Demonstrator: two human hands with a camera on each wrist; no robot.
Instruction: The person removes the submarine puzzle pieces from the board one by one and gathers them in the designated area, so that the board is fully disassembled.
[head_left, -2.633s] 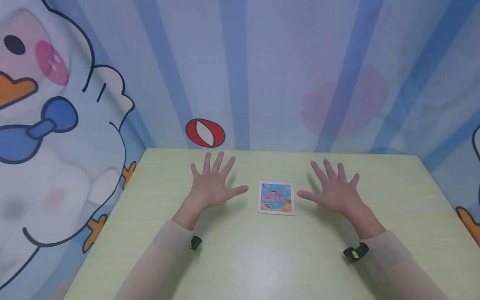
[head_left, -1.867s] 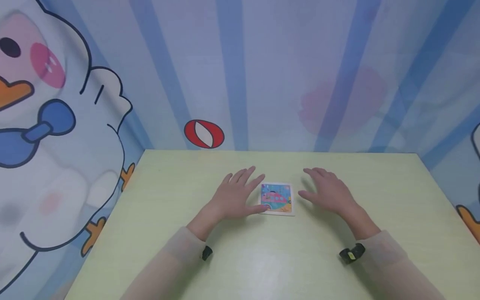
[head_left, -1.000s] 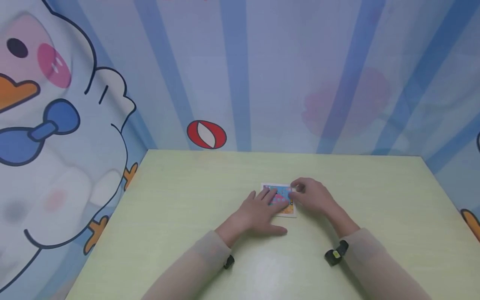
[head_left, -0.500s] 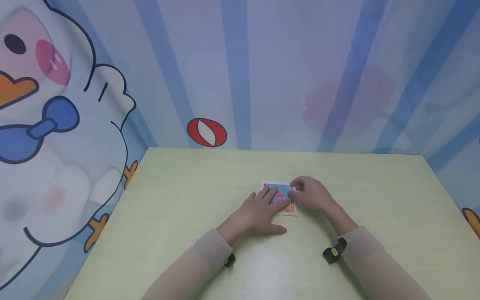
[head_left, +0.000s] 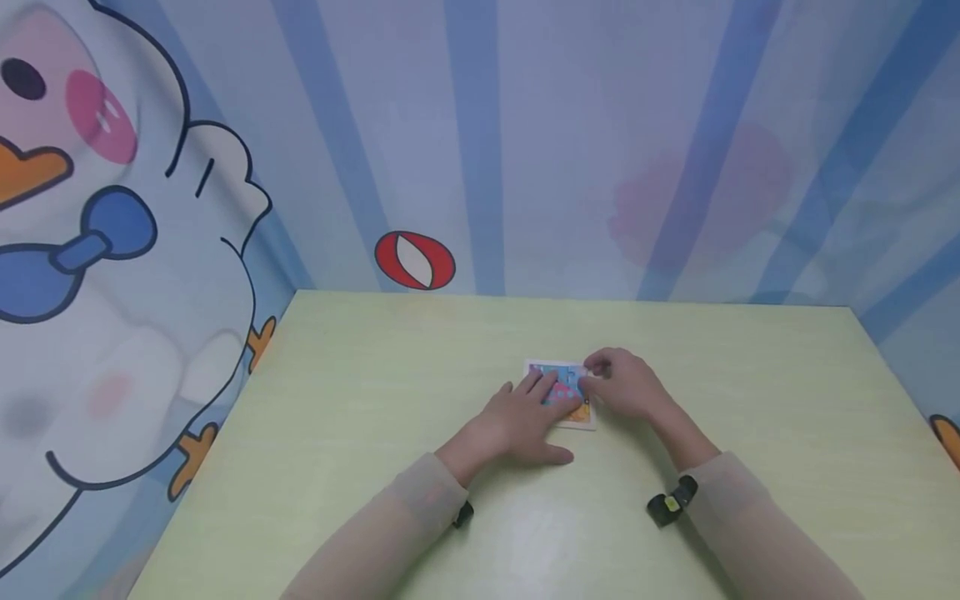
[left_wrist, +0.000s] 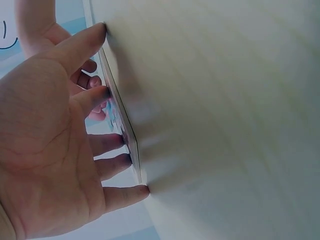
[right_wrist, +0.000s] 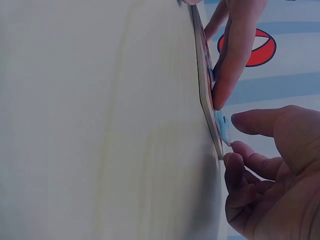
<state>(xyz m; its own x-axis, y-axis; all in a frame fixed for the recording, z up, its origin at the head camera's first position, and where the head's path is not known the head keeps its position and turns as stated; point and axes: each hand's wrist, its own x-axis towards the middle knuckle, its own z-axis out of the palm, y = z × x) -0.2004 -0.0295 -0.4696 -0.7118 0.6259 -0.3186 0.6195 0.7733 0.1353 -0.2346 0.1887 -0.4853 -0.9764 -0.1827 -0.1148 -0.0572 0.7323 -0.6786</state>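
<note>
A small square picture puzzle [head_left: 576, 423] with a pale border and a blue and pink picture lies flat on the table. My left hand [head_left: 521, 425] rests across its left part with fingers spread, several fingertips pressing the picture and covering much of it. In the left wrist view, the thumb and little fingertip of the left hand [left_wrist: 47, 145] touch the table beside it. At the upper right corner, my right hand [head_left: 628, 385] has its thumb and index finger at a light blue puzzle piece [right_wrist: 223, 125], which tilts up from the board. The other right fingers are curled.
The pale yellow-green table [head_left: 375, 375] ends at a blue striped cloth backdrop [head_left: 555, 167], printed with a large white bird [head_left: 150, 333] on the left and a red ball [head_left: 415, 260]. Black devices [head_left: 671, 502] sit at both wrists.
Both hands were spread apart on either side of the puzzle and have come inward onto it. The left now presses the picture; the right fingers have curled in at the upper right corner.
</note>
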